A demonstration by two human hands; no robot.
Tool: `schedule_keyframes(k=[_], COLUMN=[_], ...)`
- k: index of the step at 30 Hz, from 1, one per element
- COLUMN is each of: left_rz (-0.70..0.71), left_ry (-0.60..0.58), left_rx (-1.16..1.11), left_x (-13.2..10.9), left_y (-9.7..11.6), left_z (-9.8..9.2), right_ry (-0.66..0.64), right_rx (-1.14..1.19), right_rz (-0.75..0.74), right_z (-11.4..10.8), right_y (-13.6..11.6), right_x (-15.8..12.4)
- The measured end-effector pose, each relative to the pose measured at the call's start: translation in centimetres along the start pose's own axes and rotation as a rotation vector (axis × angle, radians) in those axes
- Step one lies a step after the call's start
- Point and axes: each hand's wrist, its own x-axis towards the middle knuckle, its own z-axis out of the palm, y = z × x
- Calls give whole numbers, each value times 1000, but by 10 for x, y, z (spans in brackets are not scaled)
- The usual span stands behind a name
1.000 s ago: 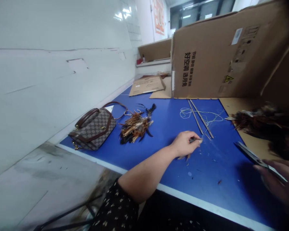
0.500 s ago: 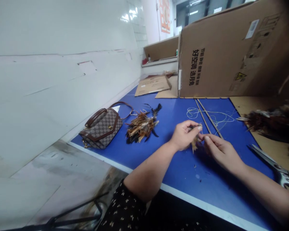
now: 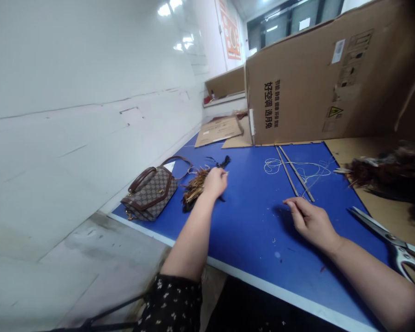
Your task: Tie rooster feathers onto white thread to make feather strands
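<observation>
A pile of brown and black feathers (image 3: 195, 188) lies on the blue tabletop. My left hand (image 3: 215, 183) reaches over its right side, fingers curled closed on feathers; which ones it grips is hidden beneath the hand. My right hand (image 3: 310, 220) hovers over the right part of the table, thumb and forefinger pinched together. Anything between those fingertips is too small to make out. Beyond it lie two thin sticks (image 3: 295, 173) and a loose tangle of pale thread (image 3: 318, 168). Large scissors (image 3: 389, 237) rest open to the right of my right hand.
A brown patterned handbag (image 3: 152, 193) stands at the left by the white wall. Flat cardboard (image 3: 217, 130) and a big cardboard box (image 3: 307, 92) are at the back. More dark feathers (image 3: 387, 173) lie on cardboard at the right. Small bits of debris dot the table.
My left hand has left my right hand and moved left to the feather pile. The small tuft held between both hands no longer shows there. My right hand stays roughly in place, still pinched.
</observation>
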Motion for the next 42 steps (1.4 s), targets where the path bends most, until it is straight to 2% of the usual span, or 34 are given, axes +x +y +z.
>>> schedule_keyframes(k=[3,6,11,15,19,26,29,32,35,39,42], left_rz=[-95,-213,-391,-376,-304,-211,-203,-174,-62,54,150], left_ry=[-24,-31,-219,-124,-53,91,19,-58,-28,120,173], left_rx=[213,320,309,243,193,154,198,274,299,270,178], left_x=[-6,-15,-27,-29,-28,-27,-29,-37,-47,-54,-58], left_y=[-28,-49,-66,-72,-72,-59,-51,-40,-24,5,30], left_z=[-7,-7,7,14,9,9,12,9,-1,-10,-6], right_ry=[-44,-57,-93,-115,-139,-230,-240,-108,-39,-94,-119], right_rx=[-39,-56,3,39,41,-10,-84,-215,-422,-647,-734], right_rz=[-21,-22,-23,21,58,8,-47,-75,-29,103,166], right_z=[0,-1,-2,-3,-3,-3,-9,-17,-24,-25,-19], right_y=[1,1,-6,-8,-5,-10,-20,-24,-17,0,9], right_x=[0,1,3,4,4,4,6,10,17,25,29])
